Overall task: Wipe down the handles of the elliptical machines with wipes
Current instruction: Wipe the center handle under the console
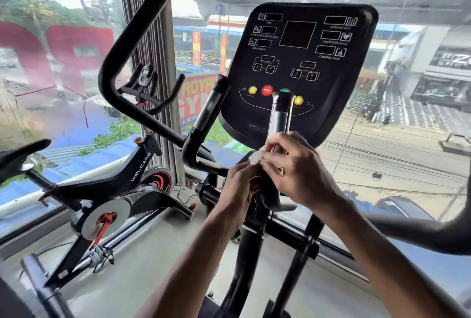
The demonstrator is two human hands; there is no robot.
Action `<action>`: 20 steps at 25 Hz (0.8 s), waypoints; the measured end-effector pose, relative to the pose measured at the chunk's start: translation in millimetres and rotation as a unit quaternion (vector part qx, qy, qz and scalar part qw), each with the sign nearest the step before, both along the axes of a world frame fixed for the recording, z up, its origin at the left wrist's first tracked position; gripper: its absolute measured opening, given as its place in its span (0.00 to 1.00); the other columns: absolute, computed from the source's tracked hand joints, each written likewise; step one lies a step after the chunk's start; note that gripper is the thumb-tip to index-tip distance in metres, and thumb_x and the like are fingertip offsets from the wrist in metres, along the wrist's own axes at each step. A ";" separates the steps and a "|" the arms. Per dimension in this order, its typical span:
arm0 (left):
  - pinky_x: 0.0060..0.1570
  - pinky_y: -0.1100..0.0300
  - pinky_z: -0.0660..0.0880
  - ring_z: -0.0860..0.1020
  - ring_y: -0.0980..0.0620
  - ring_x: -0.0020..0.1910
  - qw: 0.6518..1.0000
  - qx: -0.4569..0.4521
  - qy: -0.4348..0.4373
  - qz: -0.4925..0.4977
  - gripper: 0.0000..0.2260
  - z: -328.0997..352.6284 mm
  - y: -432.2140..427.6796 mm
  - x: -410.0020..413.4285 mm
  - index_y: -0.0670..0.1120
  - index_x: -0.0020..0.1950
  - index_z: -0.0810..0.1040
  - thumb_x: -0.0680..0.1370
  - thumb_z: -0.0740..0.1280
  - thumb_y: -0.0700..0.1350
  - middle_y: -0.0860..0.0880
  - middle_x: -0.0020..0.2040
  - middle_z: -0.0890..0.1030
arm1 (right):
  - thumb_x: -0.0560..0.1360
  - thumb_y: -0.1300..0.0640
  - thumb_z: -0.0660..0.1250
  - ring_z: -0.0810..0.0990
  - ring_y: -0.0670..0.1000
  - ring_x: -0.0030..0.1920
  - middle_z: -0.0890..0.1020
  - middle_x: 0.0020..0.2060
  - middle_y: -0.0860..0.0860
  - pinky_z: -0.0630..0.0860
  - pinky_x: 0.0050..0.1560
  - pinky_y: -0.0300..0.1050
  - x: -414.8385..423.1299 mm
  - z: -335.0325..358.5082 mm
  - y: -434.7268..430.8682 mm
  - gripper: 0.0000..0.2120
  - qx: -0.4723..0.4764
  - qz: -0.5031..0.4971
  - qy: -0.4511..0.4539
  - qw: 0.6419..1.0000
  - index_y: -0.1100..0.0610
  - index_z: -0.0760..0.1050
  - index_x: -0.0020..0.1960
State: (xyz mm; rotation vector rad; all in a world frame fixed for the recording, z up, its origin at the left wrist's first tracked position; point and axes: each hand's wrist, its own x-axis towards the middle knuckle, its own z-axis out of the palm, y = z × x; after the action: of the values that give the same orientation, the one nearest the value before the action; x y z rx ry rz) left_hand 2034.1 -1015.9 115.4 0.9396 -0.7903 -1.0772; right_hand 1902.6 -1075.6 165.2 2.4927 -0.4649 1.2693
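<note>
- Wipe (254, 159): a small white crumpled piece at the base of the short upright handle (280, 119), just below the console (298, 63). Only a scrap of it shows between the two hands.
- Right hand (298, 172): fingers (276, 144) curled round the lower end of the handle's metal sleeve. They pinch the wipe against it at their left edge.
- Left hand (237, 190): comes in from below and left, its fingers (242, 167) curled up towards the wipe's near edge. They seem to touch it, but I cannot tell whether they hold the wipe or the black tube beneath.
- Hidden: the handle's bend and most of the wipe lie behind both hands. The palm sides of both hands face away.
- Cut off: the long curved handle at right (433, 236) leaves the frame, and both forearms run out at the bottom.
- Hard to read: the console's small labels are blurred.
- To the left, well apart, stand the second short handle (209, 108) and a spin bike (114, 190).
</note>
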 end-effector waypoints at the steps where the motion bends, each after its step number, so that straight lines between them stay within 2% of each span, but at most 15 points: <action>1: 0.45 0.59 0.75 0.81 0.50 0.41 1.000 -0.002 0.004 -0.003 0.16 -0.9 0.8 0.2 0.46 0.42 0.85 0.82 0.61 0.36 0.46 0.40 0.84 | 0.78 0.60 0.73 0.76 0.52 0.48 0.81 0.50 0.52 0.75 0.51 0.37 -0.6 -4.6 2.5 0.05 -0.006 0.008 0.022 1.000 0.60 0.87 0.50; 2: 0.46 0.59 0.75 0.81 0.50 0.41 1.000 -0.002 -0.002 -0.003 0.16 -1.3 1.5 0.2 0.45 0.43 0.86 0.82 0.61 0.35 0.45 0.41 0.85 | 0.78 0.60 0.74 0.76 0.53 0.48 0.81 0.50 0.52 0.74 0.52 0.37 0.1 -3.1 1.3 0.05 -0.006 0.004 0.015 1.000 0.60 0.87 0.50; 5: 0.54 0.56 0.76 0.83 0.44 0.51 1.000 -0.001 -0.024 0.000 0.16 2.4 5.4 -1.2 0.44 0.50 0.87 0.81 0.60 0.34 0.41 0.50 0.87 | 0.78 0.60 0.73 0.77 0.54 0.50 0.81 0.51 0.52 0.71 0.53 0.36 13.1 29.7 -16.8 0.05 0.016 -0.041 -0.086 0.995 0.61 0.86 0.50; 7: 0.53 0.58 0.76 0.84 0.44 0.51 1.000 -0.002 -0.023 -0.007 0.18 5.6 8.3 -2.7 0.47 0.47 0.89 0.81 0.59 0.35 0.42 0.49 0.88 | 0.78 0.60 0.72 0.77 0.54 0.51 0.80 0.50 0.52 0.70 0.51 0.37 26.7 55.6 -27.4 0.05 0.018 -0.085 -0.119 0.989 0.61 0.86 0.47; 9: 0.52 0.58 0.76 0.84 0.45 0.50 1.000 0.004 -0.022 -0.009 0.20 7.4 10.7 -3.7 0.49 0.45 0.89 0.81 0.60 0.35 0.44 0.48 0.88 | 0.78 0.62 0.72 0.76 0.54 0.50 0.79 0.49 0.53 0.74 0.46 0.40 38.6 59.4 -27.7 0.06 0.005 -0.124 -0.116 0.985 0.61 0.84 0.43; 11: 0.50 0.58 0.76 0.84 0.46 0.49 1.000 0.012 -0.020 0.002 0.19 6.8 10.9 -3.2 0.48 0.45 0.89 0.82 0.60 0.35 0.44 0.48 0.88 | 0.77 0.65 0.73 0.75 0.55 0.49 0.78 0.48 0.53 0.78 0.42 0.44 41.8 50.5 -22.6 0.06 -0.017 -0.121 -0.088 0.989 0.61 0.83 0.40; 13: 0.52 0.56 0.75 0.84 0.45 0.50 0.999 0.016 -0.027 0.006 0.18 7.9 11.5 -2.4 0.47 0.47 0.88 0.82 0.60 0.35 0.43 0.49 0.88 | 0.77 0.64 0.73 0.76 0.55 0.49 0.79 0.49 0.53 0.76 0.45 0.41 40.0 49.7 -23.6 0.05 -0.011 -0.114 -0.102 0.988 0.61 0.84 0.42; 15: 0.54 0.55 0.74 0.85 0.46 0.51 0.999 0.019 -0.031 0.002 0.19 8.0 12.4 -3.4 0.50 0.46 0.89 0.82 0.60 0.36 0.45 0.49 0.88 | 0.77 0.61 0.73 0.78 0.54 0.50 0.80 0.50 0.52 0.71 0.49 0.35 36.9 52.6 -25.9 0.03 0.012 -0.121 -0.170 0.978 0.60 0.86 0.47; 17: 0.56 0.54 0.73 0.84 0.47 0.50 0.999 0.022 -0.027 0.004 0.19 7.5 11.9 -3.1 0.51 0.46 0.89 0.82 0.60 0.37 0.45 0.48 0.88 | 0.78 0.59 0.72 0.80 0.50 0.49 0.82 0.49 0.52 0.72 0.51 0.33 35.1 42.4 -25.5 0.05 0.048 -0.106 -0.257 0.959 0.59 0.86 0.51; 18: 0.57 0.53 0.73 0.84 0.47 0.50 0.999 0.021 -0.024 0.005 0.19 6.5 11.0 -3.3 0.50 0.46 0.89 0.83 0.60 0.37 0.44 0.49 0.88 | 0.79 0.59 0.72 0.81 0.46 0.48 0.84 0.48 0.51 0.73 0.51 0.32 33.5 35.4 -23.5 0.06 0.075 -0.095 -0.308 0.944 0.59 0.86 0.51; 20: 0.56 0.54 0.74 0.84 0.47 0.50 1.000 0.015 -0.020 0.008 0.19 6.3 10.7 -4.1 0.50 0.46 0.89 0.83 0.59 0.37 0.45 0.48 0.88 | 0.79 0.56 0.73 0.77 0.36 0.39 0.84 0.37 0.44 0.71 0.45 0.31 29.6 25.0 -21.5 0.07 0.177 -0.083 -0.396 0.897 0.59 0.87 0.48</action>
State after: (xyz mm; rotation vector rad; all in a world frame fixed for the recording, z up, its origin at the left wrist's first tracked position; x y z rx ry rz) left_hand 2030.0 -1005.2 121.7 0.9940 -0.7990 -1.0626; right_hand 1932.3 -1097.1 190.2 1.9978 -1.1523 2.2624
